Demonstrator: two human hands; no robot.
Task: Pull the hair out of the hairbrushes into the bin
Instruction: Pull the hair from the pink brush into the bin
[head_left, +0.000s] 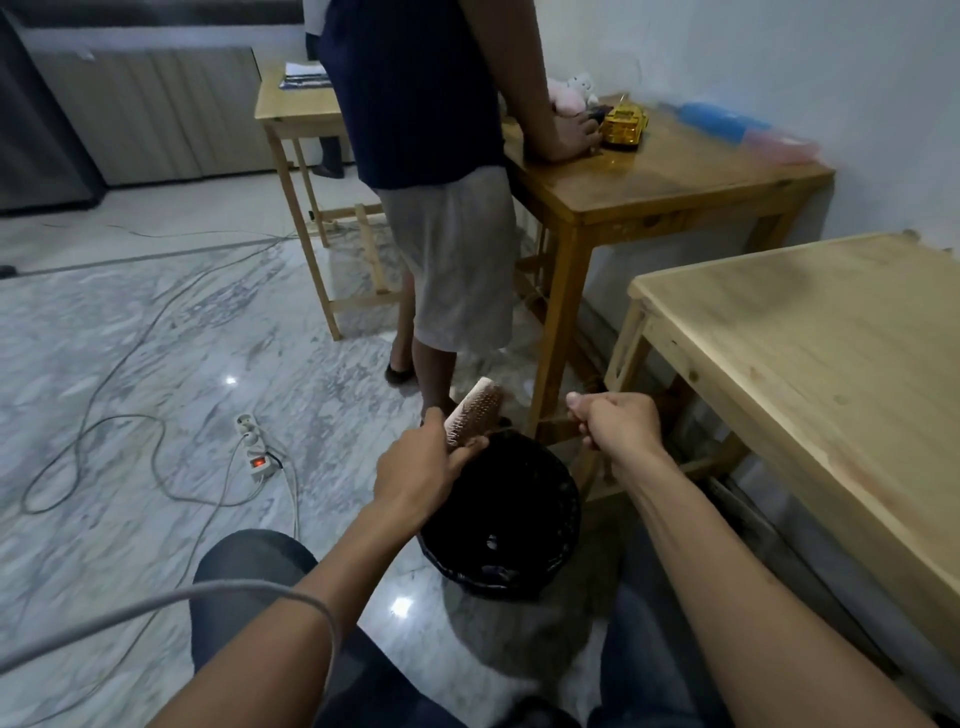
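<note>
The brush (475, 413) sits in your left hand (415, 470), held up over the far rim of the bin (563, 514), its bristle face turned toward you and to the right, its pale back edge to the left. Your left fingers are curled round the lower end of the brush, with the thumb lying along its front. Your right hand (615, 421) is closed into a loose fist to the right of the brush and apart from it, above the bin's right rim; the thumb is pressed against the side of the forefinger, pinching thin brownish strands of hair (545, 425) that stretch from the fist back toward the brush. The strands are blurred, so you cannot tell just how many there are or where they leave the bristles.

The bin is black, round, and stands on the marble floor (156, 338) between your knees and a table leg. A few small bits lie at its bottom, too dim to name.

A pale table (831, 364) is to your right. Beyond the bin stands a darker table (675, 176) with a yellow toy (626, 122) and a pink plush (569, 96) on it; another person (441, 156) leans a hand on it. A power strip (254, 447) with a lit red switch lies on the floor at left, cables trailing from it.
</note>
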